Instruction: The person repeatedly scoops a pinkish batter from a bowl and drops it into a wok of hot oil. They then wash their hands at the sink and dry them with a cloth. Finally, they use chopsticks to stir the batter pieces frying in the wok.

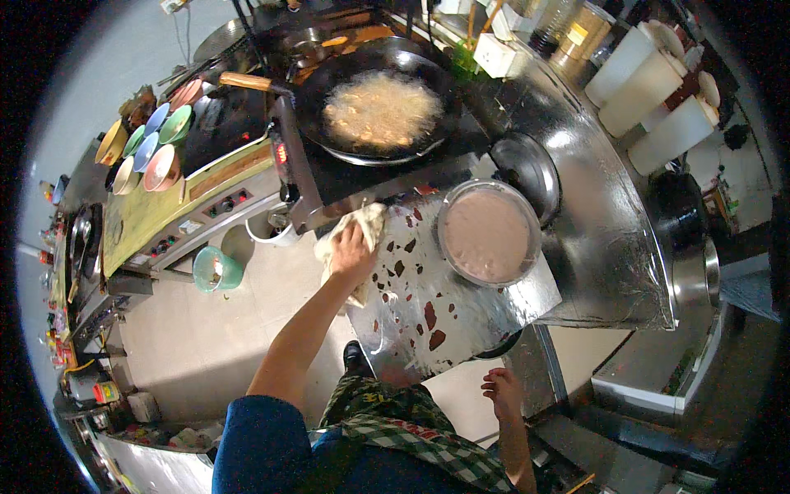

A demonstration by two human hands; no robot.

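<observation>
My left hand grips a cream-coloured cloth at the left edge of a metal work surface. Dark reddish-brown patches are scattered over that surface beside the cloth. Away from the surface, near my right hip, my right hand hangs with bent fingers and nothing visible in it. A round tub filled with a pinkish-brown mixture stands on the far right part of the surface. Beyond the cloth, a large black wok holds bubbling oil with pale pieces frying.
A wooden-handled utensil juts out left of the wok. Coloured bowls stand in stacks on the left counter. A dark round lid lies behind the tub. On the floor are a green bin and a white bucket. Tall white containers line the right side.
</observation>
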